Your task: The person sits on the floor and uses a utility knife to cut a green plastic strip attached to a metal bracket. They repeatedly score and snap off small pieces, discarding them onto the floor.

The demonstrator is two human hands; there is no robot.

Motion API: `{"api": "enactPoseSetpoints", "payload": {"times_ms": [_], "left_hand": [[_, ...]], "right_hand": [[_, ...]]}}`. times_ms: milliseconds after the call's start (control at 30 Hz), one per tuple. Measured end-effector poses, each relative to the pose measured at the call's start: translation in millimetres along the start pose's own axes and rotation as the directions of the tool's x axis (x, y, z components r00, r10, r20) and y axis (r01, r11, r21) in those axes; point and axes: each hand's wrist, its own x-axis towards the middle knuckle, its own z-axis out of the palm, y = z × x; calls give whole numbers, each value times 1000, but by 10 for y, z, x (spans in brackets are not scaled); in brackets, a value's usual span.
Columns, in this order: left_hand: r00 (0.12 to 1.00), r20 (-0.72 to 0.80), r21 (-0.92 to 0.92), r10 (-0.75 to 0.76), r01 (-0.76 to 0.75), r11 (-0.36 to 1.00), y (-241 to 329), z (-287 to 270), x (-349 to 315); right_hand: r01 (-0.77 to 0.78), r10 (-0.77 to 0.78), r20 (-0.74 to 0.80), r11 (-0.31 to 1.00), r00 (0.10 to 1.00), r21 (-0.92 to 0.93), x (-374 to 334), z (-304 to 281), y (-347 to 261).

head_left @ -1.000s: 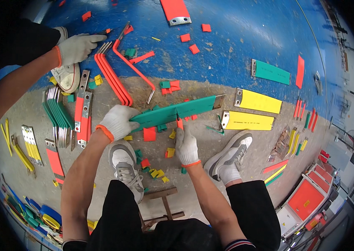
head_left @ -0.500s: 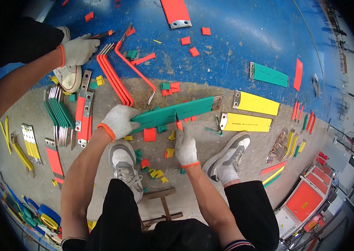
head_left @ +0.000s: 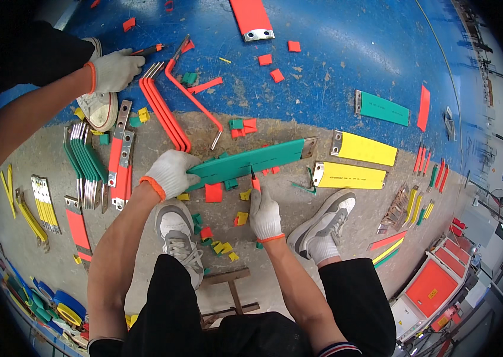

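Observation:
My gloved left hand grips the left end of a flat metal bar in a green sleeve, thumb along its near edge. The bar slants up to the right, and bare metal shows at its far right end. In my gloved right hand is a utility knife with a red handle. Its blade tip is at the bar's lower edge, near the middle; whether it touches the sleeve I cannot tell. Red, green and yellow sleeve scraps lie on the floor beneath.
At upper left a co-worker's gloved hand holds another knife. Bent red bars and green bars lie to the left. Two yellow-sleeved bars and a green one lie to the right. A red machine cabinet stands lower right.
My right hand has drawn the knife slightly down toward me, so its blade overlaps the green sleeve less. My left hand and the bar have barely moved.

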Motion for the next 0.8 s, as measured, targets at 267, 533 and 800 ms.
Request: {"api": "enactPoseSetpoints", "payload": {"times_ms": [267, 533, 800], "left_hand": [[999, -14, 39, 30, -29, 999, -24, 37, 10], [999, -37, 17, 31, -30, 999, -37, 43, -20], [996, -71, 95, 54, -47, 994, -63, 105, -36]], "right_hand": [[3, -5, -21, 997, 1000, -77, -170, 82, 239], [54, -57, -71, 997, 996, -48, -209, 106, 193], [-44, 44, 5, 999, 999, 9, -387, 74, -203]]}}
